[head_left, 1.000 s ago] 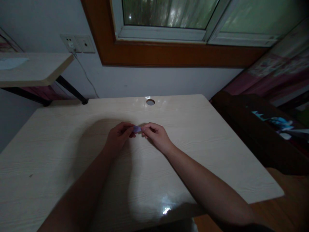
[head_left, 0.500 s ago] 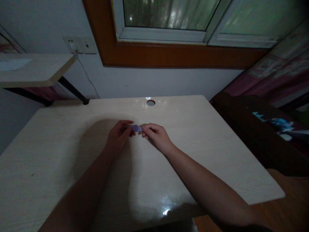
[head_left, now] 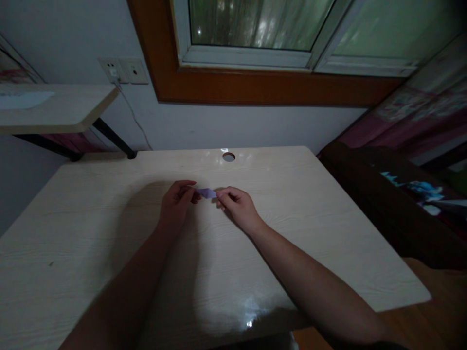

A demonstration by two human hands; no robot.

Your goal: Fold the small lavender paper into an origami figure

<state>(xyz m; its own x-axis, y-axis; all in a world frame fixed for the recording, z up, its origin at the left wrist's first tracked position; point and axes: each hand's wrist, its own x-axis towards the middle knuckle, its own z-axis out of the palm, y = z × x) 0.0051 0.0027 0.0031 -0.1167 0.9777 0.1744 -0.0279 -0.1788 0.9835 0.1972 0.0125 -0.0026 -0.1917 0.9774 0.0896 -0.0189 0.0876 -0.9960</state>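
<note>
A small piece of folded purple paper is stretched between my two hands, just over the pale wood-grain desk. My left hand pinches its left end between thumb and fingers. At the right end, the thumb and forefinger of my right hand are closed on the tip. The middle of the paper shows between the hands, with a crease across it; both ends are covered by fingertips.
A round cable hole lies near the desk's back edge. At the left stands a raised shelf on black legs. A cable hangs from the wall socket. Behind the desk are a wall and a window; dark furniture is at the right.
My left hand has shifted slightly left, so more of the purple paper shows between the hands. My right hand keeps its pinch. The view has tipped up a little.
</note>
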